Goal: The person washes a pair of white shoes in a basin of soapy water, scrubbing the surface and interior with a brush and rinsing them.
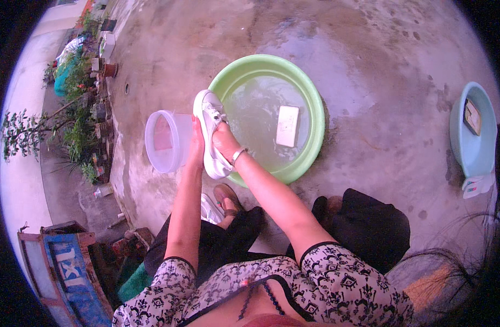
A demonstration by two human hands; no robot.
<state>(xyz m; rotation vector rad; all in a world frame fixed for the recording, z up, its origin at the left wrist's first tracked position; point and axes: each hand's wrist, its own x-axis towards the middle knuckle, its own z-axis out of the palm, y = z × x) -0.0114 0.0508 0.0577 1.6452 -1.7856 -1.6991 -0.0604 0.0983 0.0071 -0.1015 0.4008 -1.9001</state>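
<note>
Over the left rim of a round green basin (314,141) I hold a white lace-up sneaker (208,126), its toe pointing away from me. My left hand (197,143) is closed along the shoe's left side, at the sole. My right hand (225,140), with a bracelet at the wrist, grips the shoe at its opening; some of its fingers are hidden by the shoe. Cloudy water fills the basin's bottom. A white rectangular block (287,126) with faint markings sits in it, right of the middle.
Left of the basin is a clear plastic bucket (182,143), pinkish inside. Another white shoe (211,209) lies by my slippered foot (228,197). A blue basin (473,151) at far right holds a rectangular object (471,117). Potted plants (78,128) line the left of the wet concrete.
</note>
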